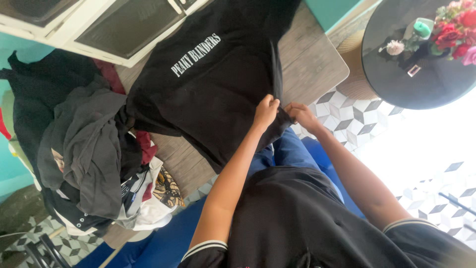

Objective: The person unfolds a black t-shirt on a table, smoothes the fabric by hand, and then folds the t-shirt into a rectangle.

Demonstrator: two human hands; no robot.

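Observation:
A black T-shirt (213,74) with white lettering lies spread on a wooden table (312,64). My left hand (266,110) pinches the shirt's near edge, where a fold of cloth runs away from me. Right beside it, my right hand (301,115) grips the same edge, the two hands almost touching. Both forearms reach out from my black top with striped sleeve cuffs.
A pile of dark and grey clothes (89,144) covers the table's left end, with white and patterned pieces under it. A round black table (396,84) with red flowers (453,30) stands at the upper right. A white-framed window (114,25) lies beyond the table. The floor has patterned tiles (347,119).

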